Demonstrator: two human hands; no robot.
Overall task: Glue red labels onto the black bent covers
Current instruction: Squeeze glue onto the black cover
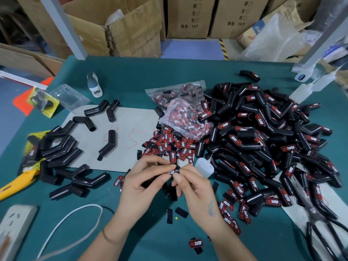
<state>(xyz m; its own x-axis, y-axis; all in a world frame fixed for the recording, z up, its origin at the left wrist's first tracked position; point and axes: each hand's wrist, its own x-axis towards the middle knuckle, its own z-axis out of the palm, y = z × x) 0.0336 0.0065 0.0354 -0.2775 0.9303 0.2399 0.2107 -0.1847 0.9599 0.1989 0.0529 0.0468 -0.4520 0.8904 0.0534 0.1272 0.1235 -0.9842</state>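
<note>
My left hand (143, 183) grips a black bent cover (150, 182) near the table's front centre. A red label (171, 172) lies on the cover's upper end, and my right hand (190, 183) pinches that end with thumb and fingertips. A small white glue bottle (204, 167) stands just right of my hands. Loose red labels (169, 146) are heaped behind my hands. Unlabelled black covers (62, 157) lie at the left. A large pile of labelled covers (263, 136) fills the right.
Plastic bags of labels (184, 110) sit at the centre back. A grey card (130, 134) lies under the middle. Scissors (316, 213) lie at the right front, a yellow knife (17, 183) and power strip (15, 227) at the left. Cardboard boxes (131, 25) stand behind the table.
</note>
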